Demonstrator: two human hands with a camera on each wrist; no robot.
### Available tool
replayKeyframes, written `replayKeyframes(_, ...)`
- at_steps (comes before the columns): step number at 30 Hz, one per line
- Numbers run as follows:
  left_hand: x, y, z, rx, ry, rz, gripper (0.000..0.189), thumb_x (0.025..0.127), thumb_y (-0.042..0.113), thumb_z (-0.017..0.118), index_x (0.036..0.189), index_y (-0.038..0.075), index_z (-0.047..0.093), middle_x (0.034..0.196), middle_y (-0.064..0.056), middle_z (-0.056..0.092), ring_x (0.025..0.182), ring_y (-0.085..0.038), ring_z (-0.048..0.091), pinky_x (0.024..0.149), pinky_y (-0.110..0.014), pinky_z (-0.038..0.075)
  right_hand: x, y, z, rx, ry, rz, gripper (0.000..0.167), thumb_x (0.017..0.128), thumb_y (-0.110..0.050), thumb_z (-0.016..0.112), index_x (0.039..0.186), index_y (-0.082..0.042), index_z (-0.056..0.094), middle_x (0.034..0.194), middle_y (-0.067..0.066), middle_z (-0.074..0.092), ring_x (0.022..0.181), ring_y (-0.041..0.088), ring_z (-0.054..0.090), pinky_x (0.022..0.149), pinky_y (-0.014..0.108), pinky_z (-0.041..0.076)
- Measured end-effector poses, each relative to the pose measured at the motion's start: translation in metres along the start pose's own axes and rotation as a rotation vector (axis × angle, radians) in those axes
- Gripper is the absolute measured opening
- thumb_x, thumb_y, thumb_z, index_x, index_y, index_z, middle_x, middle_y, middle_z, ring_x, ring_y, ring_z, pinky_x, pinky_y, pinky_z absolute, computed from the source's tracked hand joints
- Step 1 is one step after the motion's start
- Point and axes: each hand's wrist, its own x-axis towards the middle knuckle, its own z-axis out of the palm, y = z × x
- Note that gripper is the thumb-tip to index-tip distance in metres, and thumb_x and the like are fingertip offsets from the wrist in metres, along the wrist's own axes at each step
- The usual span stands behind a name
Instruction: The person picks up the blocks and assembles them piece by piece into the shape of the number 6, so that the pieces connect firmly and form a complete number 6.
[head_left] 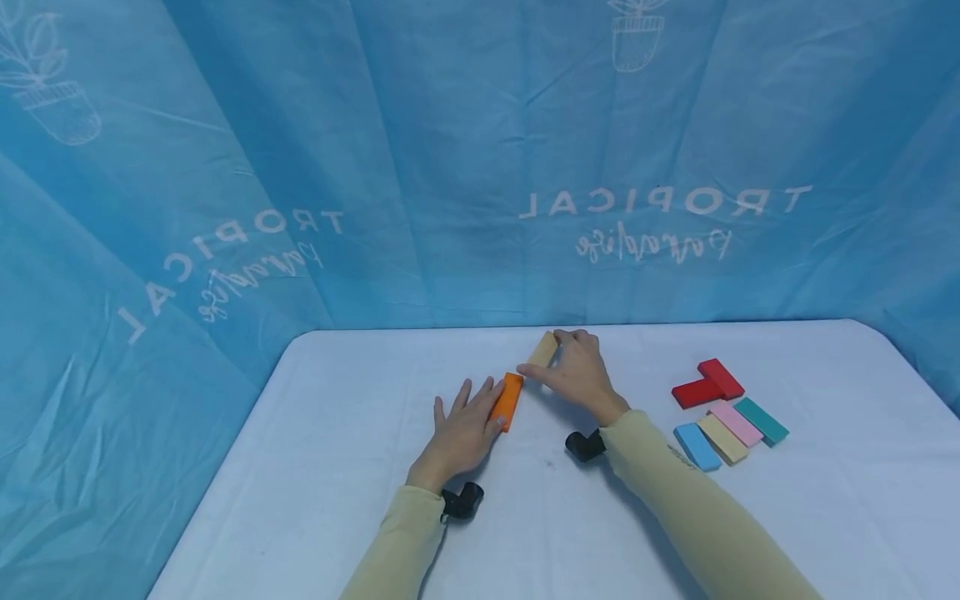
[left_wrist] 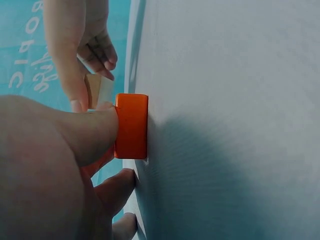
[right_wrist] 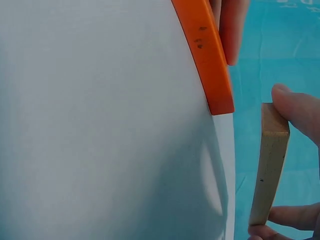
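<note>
On the table (head_left: 322, 442) you have room from the left edge to your left hand (head_left: 461, 433). A held tan block (head_left: 543, 349) obstructs near the far edge, red blocks (head_left: 697, 392) toward the right.

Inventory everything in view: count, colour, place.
orange block: 1, orange, touched by left hand
held wooden block: 1, tan, in right hand
red blocks: 2, red, table's right side
blue block: 1, blue, left end of row
loose tan block: 1, tan, beside blue
pink block: 1, pink, beside teal
teal block: 1, teal, row's right end
table: 1, white, foreground
curtain: 1, blue, behind table
hands: 2, bare, mid-table
sleeves: 2, beige, forearms
wrist cameras: 2, black, wrists
</note>
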Motion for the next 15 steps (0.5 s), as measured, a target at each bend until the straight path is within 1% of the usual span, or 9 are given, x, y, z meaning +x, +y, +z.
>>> replayKeyframes(4, 0.0, 0.001, 0.0, -0.006, 0.002, 0.0, 0.056, 0.108, 0.036, 0.045, 0.16, 0.02, 0.03, 0.165, -0.005, 0.027, 0.153, -0.038, 0.012, 0.115, -0.072, -0.001, 0.003, -0.001, 0.002, -0.01, 0.005, -0.003, 0.097, 0.081, -0.061, 0.074, 0.144, 0.009, 0.048, 0.138, 0.03, 0.049, 0.123, 0.044, 0.043, 0.101, 0.054, 0.045)
replayKeyframes(10, -0.001, 0.001, 0.0, -0.013, 0.012, 0.01, 0.056, 0.108, 0.035, 0.045, 0.16, 0.02, 0.031, 0.164, -0.006, 0.028, 0.153, -0.038, 0.013, 0.114, -0.073, 0.0, 0.009, -0.003, 0.005, -0.004, 0.024, -0.006, 0.096, 0.08, -0.06, 0.076, 0.142, 0.009, 0.05, 0.136, 0.029, 0.051, 0.12, 0.043, 0.045, 0.098, 0.052, 0.046)
replayKeyframes(15, 0.0, 0.0, 0.001, -0.013, 0.015, 0.009, 0.056, 0.108, 0.035, 0.046, 0.16, 0.02, 0.031, 0.165, -0.005, 0.028, 0.153, -0.038, 0.013, 0.114, -0.073, -0.001, 0.012, -0.009, 0.007, -0.007, 0.003, 0.011, 0.096, 0.079, -0.06, 0.077, 0.14, 0.009, 0.051, 0.134, 0.03, 0.051, 0.116, 0.042, 0.045, 0.094, 0.05, 0.047)
